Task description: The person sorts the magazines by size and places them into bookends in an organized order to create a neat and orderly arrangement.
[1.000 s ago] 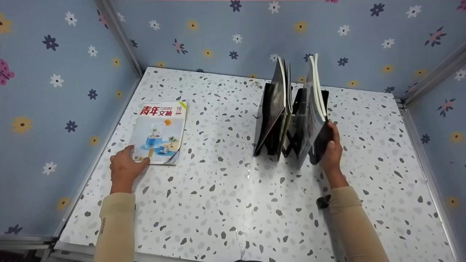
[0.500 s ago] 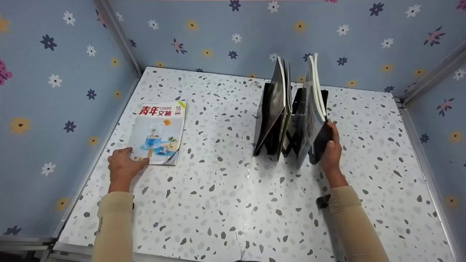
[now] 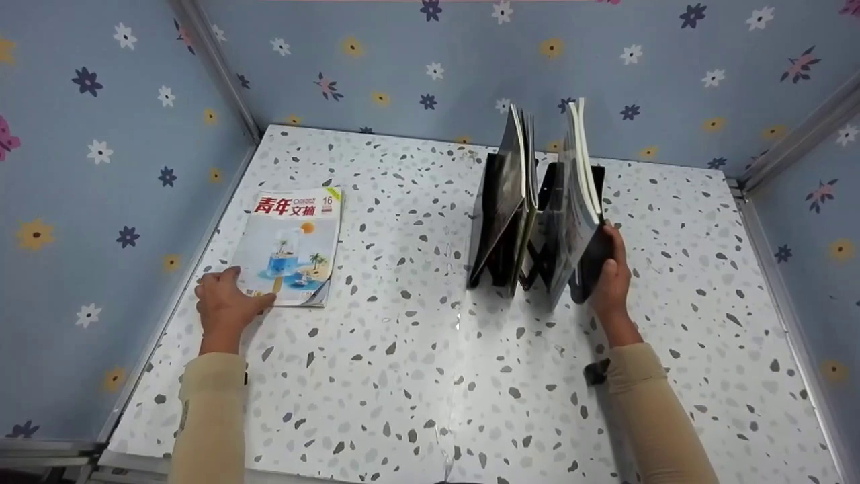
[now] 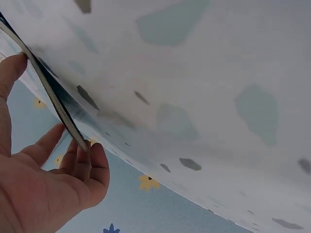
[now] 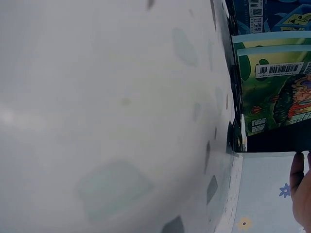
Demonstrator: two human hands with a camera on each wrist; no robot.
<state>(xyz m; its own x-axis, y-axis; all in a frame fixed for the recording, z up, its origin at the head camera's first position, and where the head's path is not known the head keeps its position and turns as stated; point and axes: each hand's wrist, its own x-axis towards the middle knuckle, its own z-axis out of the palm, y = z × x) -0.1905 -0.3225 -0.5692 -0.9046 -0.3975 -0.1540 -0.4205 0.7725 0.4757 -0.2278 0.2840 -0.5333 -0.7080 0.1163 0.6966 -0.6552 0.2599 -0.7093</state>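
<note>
A magazine (image 3: pixel 287 249) with a blue island picture and red title lies on the speckled table at left. My left hand (image 3: pixel 225 302) grips its near-left corner, thumb at the near edge, fingers at the left side. From the left wrist view, the magazine (image 4: pixel 53 94) shows edge-on against my left hand (image 4: pixel 53 189), with several fingers curled at its end. On the right, a black book rack (image 3: pixel 494 178) holds upright magazines in two groups. My right hand (image 3: pixel 613 282) touches the rack's outer right side. Fingertips of my right hand (image 5: pixel 302 189) meet the black panel in the right wrist view.
Flowered blue panels (image 3: pixel 403 60) wall in the table (image 3: pixel 390 376) on the left, back and right. Upright magazines (image 3: pixel 579 154) rise above the rack's right side, and more magazines (image 3: pixel 521 148) lean at its left side. Metal rails run along the corners.
My left hand and the magazine have shifted slightly to the left, the near end most. The right hand and the rack stay in place.
</note>
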